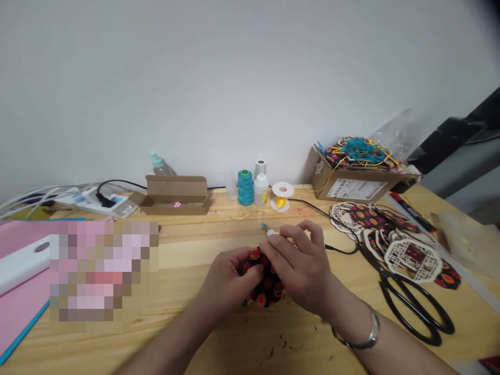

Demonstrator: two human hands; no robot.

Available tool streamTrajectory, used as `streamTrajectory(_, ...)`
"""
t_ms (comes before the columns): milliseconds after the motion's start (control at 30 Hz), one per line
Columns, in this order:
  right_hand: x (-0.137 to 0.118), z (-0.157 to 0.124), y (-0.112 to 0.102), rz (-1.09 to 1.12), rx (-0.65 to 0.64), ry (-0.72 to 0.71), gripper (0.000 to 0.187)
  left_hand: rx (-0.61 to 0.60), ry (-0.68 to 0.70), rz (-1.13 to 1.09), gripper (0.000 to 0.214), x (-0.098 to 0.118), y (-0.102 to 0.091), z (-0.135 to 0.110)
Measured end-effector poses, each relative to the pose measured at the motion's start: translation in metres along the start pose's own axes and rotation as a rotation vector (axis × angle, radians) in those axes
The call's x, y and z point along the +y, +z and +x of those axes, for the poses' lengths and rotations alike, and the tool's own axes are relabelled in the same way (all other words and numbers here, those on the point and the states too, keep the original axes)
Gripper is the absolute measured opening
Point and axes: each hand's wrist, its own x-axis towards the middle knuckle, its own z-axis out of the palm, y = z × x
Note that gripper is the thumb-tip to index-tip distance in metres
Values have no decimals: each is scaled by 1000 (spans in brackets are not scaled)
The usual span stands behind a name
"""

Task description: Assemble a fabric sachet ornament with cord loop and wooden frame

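Observation:
My left hand (234,273) pinches a black fabric piece (269,291) with red, orange and green flower patterns, thumb lying on its front. Over the fabric's right side, my right hand (300,260) is closed around a small tool (272,234) with a white collar and a pointed metal tip; its body is hidden by my fingers. The tip points up and left, away from the fabric, with a small blue bit at its end. A black cord (344,251) ends behind my right hand; whether it joins the tool is hidden. Some teal thread shows below the fabric.
Behind my hands stand a teal thread cone (246,188), a white bottle (261,190) and a yellow thread spool (281,200). An open carton (177,205) is left of them. Rightward are a filled cardboard box (351,187), cut-out lattice pieces (414,260) and black scissors (417,307).

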Motion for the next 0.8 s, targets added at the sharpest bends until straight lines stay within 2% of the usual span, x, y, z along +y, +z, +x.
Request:
streamTrajectory(367, 2, 2, -1, -33, -21, -98, 20, -12, -26, 4, 12, -1, -1, 0)
streamTrajectory(600, 3, 2, -1, -15, -27, -137, 18, -6, -45, 27, 9, 0, -1, 1)
streamTrajectory(800, 3, 0, 1, -16, -84, -121, 18, -3, -45, 19, 8, 0, -1, 0)
